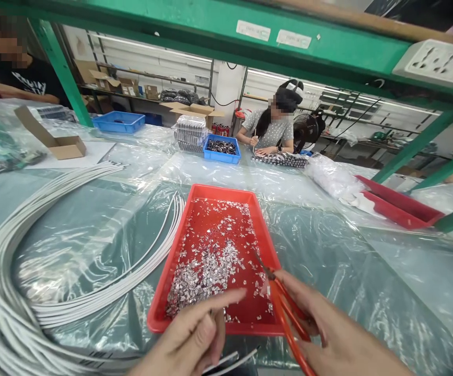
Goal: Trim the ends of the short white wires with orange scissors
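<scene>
A red tray point(179, 250) lies in front of me on the plastic-covered table, strewn with small silvery foil scraps point(206, 266). My right hand point(328, 334) grips red-handled scissors point(285, 308), whose blades point up and left over the tray's near right corner. My left hand point(195, 334) hovers at the tray's near edge. Its index finger stretches toward the scissors, while the thumb and other fingers pinch the ends of thin white cables point(234, 360) that run out below it.
A big coil of white cables point(54, 261) fills the left of the table. Farther off are a cardboard box point(59, 143), blue bins point(222, 149), stacked red trays point(398, 206) and green shelf posts point(414, 146). A seated person point(273, 128) works across the table; another sits far left.
</scene>
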`<state>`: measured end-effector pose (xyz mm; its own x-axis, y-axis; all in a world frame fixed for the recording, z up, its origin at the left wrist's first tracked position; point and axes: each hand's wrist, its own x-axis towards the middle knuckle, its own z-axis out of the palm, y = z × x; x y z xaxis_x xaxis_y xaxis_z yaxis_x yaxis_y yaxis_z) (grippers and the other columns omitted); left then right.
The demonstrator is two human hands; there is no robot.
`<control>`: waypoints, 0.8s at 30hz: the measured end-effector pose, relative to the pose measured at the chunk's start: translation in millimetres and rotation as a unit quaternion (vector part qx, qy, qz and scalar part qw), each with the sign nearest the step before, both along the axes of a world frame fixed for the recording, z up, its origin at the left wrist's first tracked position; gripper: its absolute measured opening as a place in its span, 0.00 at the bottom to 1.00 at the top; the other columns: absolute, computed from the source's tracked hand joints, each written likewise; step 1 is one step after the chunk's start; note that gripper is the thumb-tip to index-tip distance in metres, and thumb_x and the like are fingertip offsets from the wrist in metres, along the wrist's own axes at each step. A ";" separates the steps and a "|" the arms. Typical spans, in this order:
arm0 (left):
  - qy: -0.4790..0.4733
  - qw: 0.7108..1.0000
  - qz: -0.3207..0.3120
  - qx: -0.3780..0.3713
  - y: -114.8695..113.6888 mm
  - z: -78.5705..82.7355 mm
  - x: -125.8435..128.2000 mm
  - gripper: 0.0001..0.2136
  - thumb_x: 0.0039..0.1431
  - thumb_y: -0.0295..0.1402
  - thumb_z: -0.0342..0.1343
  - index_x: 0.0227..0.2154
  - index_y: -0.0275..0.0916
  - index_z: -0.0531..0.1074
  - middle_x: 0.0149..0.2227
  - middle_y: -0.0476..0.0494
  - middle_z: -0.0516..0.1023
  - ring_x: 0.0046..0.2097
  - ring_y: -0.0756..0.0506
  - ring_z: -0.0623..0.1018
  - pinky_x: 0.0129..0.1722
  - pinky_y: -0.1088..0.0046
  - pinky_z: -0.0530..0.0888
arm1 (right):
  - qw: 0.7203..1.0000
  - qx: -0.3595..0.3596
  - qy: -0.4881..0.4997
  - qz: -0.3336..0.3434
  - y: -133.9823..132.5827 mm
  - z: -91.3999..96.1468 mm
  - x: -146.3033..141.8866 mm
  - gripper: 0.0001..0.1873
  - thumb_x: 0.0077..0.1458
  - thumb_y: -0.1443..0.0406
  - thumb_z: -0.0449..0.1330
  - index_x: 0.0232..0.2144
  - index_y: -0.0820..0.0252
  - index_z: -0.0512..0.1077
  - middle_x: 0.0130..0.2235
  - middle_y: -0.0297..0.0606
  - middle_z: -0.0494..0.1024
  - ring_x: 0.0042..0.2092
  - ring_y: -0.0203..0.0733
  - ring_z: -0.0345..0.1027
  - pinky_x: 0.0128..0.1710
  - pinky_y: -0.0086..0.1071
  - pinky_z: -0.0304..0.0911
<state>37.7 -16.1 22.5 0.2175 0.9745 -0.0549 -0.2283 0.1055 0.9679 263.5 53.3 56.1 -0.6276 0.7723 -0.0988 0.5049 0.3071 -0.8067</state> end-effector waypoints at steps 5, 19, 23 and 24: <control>-0.116 0.989 0.072 -0.056 6.5 4.3 -0.1 0.14 0.52 0.42 0.59 0.42 0.49 0.74 0.19 0.56 0.54 0.21 0.55 0.53 0.20 0.80 0.53 | 0.995 0.009 -0.094 0.025 -19.1 17.2 -16.6 0.28 0.43 0.59 0.59 0.49 0.57 0.65 0.32 0.44 0.73 0.28 0.49 0.69 0.26 0.42 0.68; -0.041 0.985 0.162 0.048 4.5 4.7 5.1 0.01 0.46 0.28 0.63 0.23 0.40 0.76 0.21 0.55 0.66 0.19 0.57 0.66 0.17 0.85 0.64 | 0.968 0.108 -0.196 0.111 -26.3 28.4 -28.6 0.15 0.50 0.67 0.52 0.42 0.58 0.66 0.28 0.41 0.73 0.29 0.49 0.69 0.25 0.38 0.68; -0.053 0.981 0.186 0.007 3.6 2.6 4.1 0.03 0.45 0.28 0.63 0.21 0.40 0.75 0.16 0.55 0.68 0.17 0.57 0.67 0.15 0.87 0.64 | 0.958 0.107 -0.216 0.154 -23.2 29.5 -32.3 0.16 0.51 0.68 0.51 0.44 0.62 0.64 0.29 0.43 0.74 0.31 0.52 0.69 0.27 0.40 0.69; -0.058 0.980 0.191 0.004 3.5 0.8 3.9 0.02 0.47 0.29 0.62 0.22 0.40 0.75 0.15 0.55 0.70 0.16 0.56 0.68 0.15 0.87 0.65 | 0.958 0.109 -0.215 0.159 -23.1 29.3 -32.6 0.16 0.50 0.68 0.52 0.43 0.62 0.65 0.29 0.44 0.75 0.32 0.52 0.69 0.28 0.41 0.69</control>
<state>41.6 -12.6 23.3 -0.1589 0.9863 -0.0440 -0.3587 -0.0161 0.9333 230.9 30.2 85.4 -0.7716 0.5811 -0.2588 0.6292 0.6374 -0.4448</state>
